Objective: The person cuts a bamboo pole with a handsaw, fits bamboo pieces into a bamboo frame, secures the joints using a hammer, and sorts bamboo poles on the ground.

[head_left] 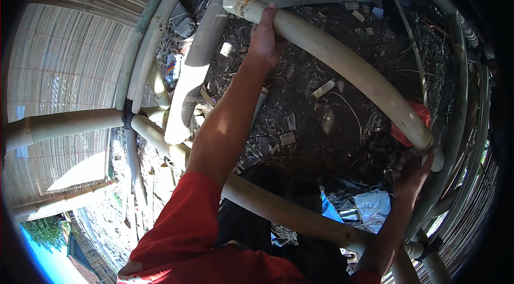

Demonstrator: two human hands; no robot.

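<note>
A thick, pale bamboo pole (342, 59) spans the view from the upper middle down to the right. My left hand (265, 40) is closed on it near its far left end, thumb over the top and fingers beneath. At the near right end my right hand (409, 174) is closed around the pole's tip from below; part of its grip is hidden. This end lies close to the cut end of another bamboo piece (437, 159) at the frame. Something red, like cloth or plastic (420, 115), shows behind the pole there.
Upright bamboo posts (203, 43) stand left, and a horizontal bamboo rail (289, 211) crosses before my body. Wood offcuts (323, 89) litter the dark soil. A clear plastic bag (373, 209) lies low right. A slatted bamboo blind (64, 64) hangs at left.
</note>
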